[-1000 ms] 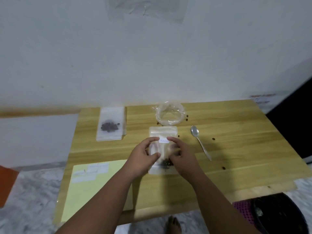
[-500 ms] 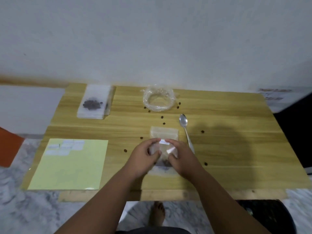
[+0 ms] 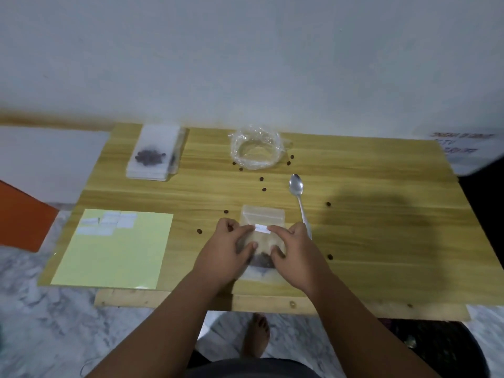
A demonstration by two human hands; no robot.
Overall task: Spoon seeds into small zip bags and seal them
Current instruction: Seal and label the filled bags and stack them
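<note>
Nothing much moved: left hand (image 3: 226, 252) and right hand (image 3: 297, 252) still press the label (image 3: 262, 228) onto the filled zip bag (image 3: 261, 214), spoon (image 3: 297, 186) at its 1 o'clock. Bag's basically done.

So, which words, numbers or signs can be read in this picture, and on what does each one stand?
White label on the zip bag: faint marks, too small to read.
White labels on the yellow sheet: no legible text.
Paper at the right edge: reddish lettering in some lines, too blurred to read.
Nothing can be quoted.
</note>
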